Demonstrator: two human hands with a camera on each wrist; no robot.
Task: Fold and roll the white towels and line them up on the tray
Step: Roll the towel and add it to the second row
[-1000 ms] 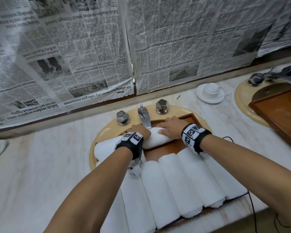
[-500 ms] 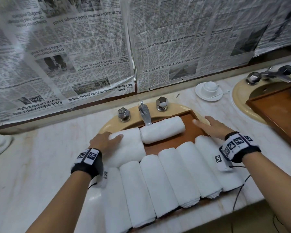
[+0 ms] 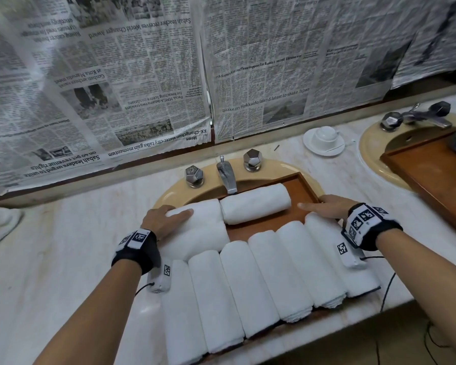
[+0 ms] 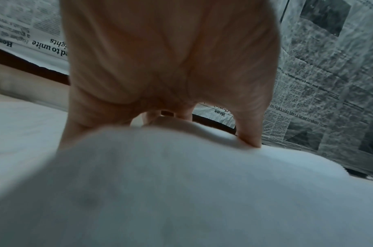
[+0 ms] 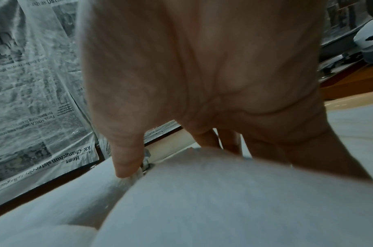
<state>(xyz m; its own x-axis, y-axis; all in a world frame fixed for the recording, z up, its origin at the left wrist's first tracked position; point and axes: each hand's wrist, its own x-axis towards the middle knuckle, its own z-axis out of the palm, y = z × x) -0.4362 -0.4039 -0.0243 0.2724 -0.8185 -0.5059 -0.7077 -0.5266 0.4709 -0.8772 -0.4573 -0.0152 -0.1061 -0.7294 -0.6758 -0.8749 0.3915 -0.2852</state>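
- Seven rolled white towels lie on your wooden tray (image 3: pixel 307 189), which sits across the sink (image 3: pixel 274 169): five side by side in the near row (image 3: pixel 263 280), two crosswise behind them.
- Most of the task looks done. What may be left is squaring the back pair, since bare tray shows at the back right, beside the right-hand crosswise roll (image 3: pixel 256 204).
- Your left hand (image 3: pixel 166 217) rests on the left-hand crosswise roll (image 3: pixel 200 227), fingers straight and relaxed, gripping nothing; the left wrist view shows the thumb pressing into the cloth.
- Your right hand (image 3: pixel 324 206) lies flat at the tray's right edge, by the far end of the rightmost towel (image 3: pixel 332 248), fingers extended and holding nothing.
- A crumpled white cloth (image 3: pixel 0 225) at the far left is cut off by the frame, so you cannot tell whether it is an unrolled towel.
- Both wrist views are blurred, filled by palm and towel. A cup on a saucer (image 3: pixel 324 139) stands further right.
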